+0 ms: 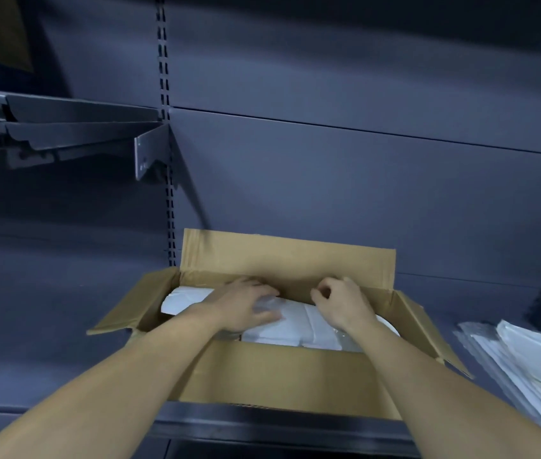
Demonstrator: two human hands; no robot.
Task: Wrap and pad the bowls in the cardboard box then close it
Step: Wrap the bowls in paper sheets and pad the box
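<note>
Open cardboard box (279, 372), white padding (295, 326) inside

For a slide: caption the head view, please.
Left hand and right hand at the white padding inside an open cardboard box.

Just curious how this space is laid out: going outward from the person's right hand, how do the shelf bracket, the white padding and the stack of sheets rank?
From the right hand:
1. white padding, just beneath it inside the cardboard box.
2. stack of sheets, lying off to the box's right.
3. shelf bracket, high up on the far left.
</note>
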